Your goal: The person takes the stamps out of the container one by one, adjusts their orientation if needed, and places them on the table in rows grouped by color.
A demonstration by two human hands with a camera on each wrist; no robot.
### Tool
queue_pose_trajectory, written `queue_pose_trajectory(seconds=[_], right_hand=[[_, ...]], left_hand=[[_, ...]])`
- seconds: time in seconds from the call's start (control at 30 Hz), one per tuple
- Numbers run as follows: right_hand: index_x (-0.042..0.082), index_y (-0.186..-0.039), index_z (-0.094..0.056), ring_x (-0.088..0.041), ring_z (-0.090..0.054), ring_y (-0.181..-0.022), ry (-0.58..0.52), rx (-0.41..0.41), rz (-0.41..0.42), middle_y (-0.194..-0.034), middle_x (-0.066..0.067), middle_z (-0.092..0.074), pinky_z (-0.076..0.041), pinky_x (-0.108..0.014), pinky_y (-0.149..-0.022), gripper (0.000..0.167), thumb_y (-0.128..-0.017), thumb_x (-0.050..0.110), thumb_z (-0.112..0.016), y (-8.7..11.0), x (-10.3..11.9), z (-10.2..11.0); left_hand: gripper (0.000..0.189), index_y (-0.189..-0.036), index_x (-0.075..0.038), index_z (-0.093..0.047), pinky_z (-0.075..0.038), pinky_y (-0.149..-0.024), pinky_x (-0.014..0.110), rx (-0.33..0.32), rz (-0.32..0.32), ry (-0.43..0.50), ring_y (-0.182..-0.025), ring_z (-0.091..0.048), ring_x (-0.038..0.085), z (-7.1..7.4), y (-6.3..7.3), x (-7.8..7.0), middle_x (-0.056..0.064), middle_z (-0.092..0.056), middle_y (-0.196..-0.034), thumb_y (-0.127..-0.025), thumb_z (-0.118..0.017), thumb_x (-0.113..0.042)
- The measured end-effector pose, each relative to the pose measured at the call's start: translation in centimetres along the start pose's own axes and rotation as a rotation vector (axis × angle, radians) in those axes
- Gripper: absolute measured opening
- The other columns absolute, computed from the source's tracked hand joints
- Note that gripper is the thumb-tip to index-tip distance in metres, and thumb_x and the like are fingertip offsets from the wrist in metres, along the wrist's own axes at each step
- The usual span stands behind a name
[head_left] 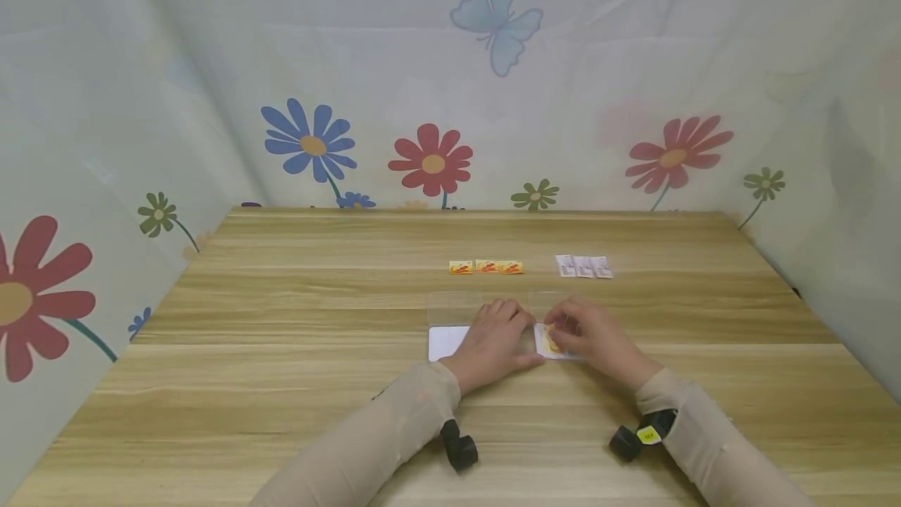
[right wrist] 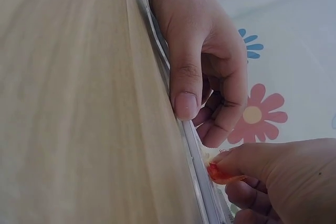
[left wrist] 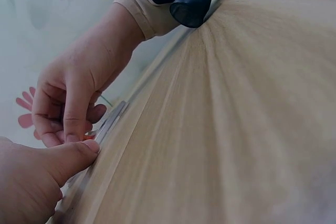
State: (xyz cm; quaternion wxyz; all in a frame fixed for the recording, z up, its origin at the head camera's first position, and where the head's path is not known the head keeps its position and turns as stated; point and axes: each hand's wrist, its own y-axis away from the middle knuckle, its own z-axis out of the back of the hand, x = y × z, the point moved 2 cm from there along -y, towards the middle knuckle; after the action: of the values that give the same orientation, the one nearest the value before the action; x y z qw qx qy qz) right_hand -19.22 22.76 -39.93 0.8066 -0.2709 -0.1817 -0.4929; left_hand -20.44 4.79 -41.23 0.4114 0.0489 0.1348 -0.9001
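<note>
Two flat clear cases with white bases lie side by side, lids folded back. My left hand (head_left: pixel 496 339) lies between them, covering part of the left case (head_left: pixel 445 343). Its thumb and curled fingers hold the near left part of the right case (head_left: pixel 540 346), the thumb (right wrist: pixel 186 106) against the front edge. My right hand (head_left: pixel 594 339) is over the right case and pinches a small orange-and-yellow packet (right wrist: pixel 223 174) between thumb and fingers, right at the white base. Much of the packet is hidden by the fingers.
Behind the cases, several small yellow-orange packets (head_left: pixel 488 266) lie in a row. To their right is a row of pale printed packets (head_left: pixel 583 267). All lie on a wood-grain table (head_left: pixel 281 335), with a flowered curtain (head_left: pixel 352 61) behind it.
</note>
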Motion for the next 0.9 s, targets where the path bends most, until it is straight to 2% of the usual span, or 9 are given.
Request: queue_pose_trajectory(seconds=[0.23,0.57,0.7,0.9], right_hand=[[0.011,-0.094,-0.068,-0.006,-0.052,-0.075,0.005,0.011,-0.028,-0.086,0.002,-0.063,-0.045,-0.021,-0.065,0.011,-0.084,0.007,-0.070,-0.1,0.2,0.3],[0.011,-0.089,-0.066,-0.006,-0.053,-0.075,-0.023,0.053,-0.048,-0.086,0.002,-0.065,-0.046,-0.021,-0.067,0.007,-0.085,0.007,-0.069,-0.3,0.3,1.1],[0.011,-0.088,-0.066,-0.005,-0.053,-0.073,-0.032,0.071,-0.057,-0.083,0.004,-0.065,-0.045,-0.021,-0.065,0.003,-0.087,0.013,-0.068,-0.4,0.2,1.5],[0.012,-0.088,-0.066,-0.007,-0.052,-0.070,-0.045,0.096,-0.104,-0.082,0.005,-0.063,-0.044,-0.022,-0.063,0.008,-0.090,0.020,-0.066,-0.5,0.4,2.0]], left_hand=[[0.052,-0.118,-0.016,-0.063,-0.040,-0.102,0.034,-0.001,0.000,0.001,-0.114,-0.051,0.016,0.0,0.0,0.0,-0.002,-0.057,-0.116,-0.083,-0.067,-0.054],[0.053,-0.118,-0.015,-0.062,-0.040,-0.103,0.034,0.003,0.002,0.005,-0.115,-0.051,0.017,0.2,0.0,-0.1,-0.002,-0.057,-0.117,-0.083,-0.067,-0.054],[0.053,-0.118,-0.015,-0.063,-0.040,-0.102,0.034,0.001,0.000,0.007,-0.114,-0.051,0.017,0.2,0.0,-0.1,-0.002,-0.057,-0.117,-0.083,-0.067,-0.053],[0.052,-0.118,-0.015,-0.062,-0.040,-0.103,0.035,-0.001,0.003,0.010,-0.114,-0.051,0.017,0.1,0.0,0.0,-0.002,-0.057,-0.116,-0.083,-0.067,-0.054]])
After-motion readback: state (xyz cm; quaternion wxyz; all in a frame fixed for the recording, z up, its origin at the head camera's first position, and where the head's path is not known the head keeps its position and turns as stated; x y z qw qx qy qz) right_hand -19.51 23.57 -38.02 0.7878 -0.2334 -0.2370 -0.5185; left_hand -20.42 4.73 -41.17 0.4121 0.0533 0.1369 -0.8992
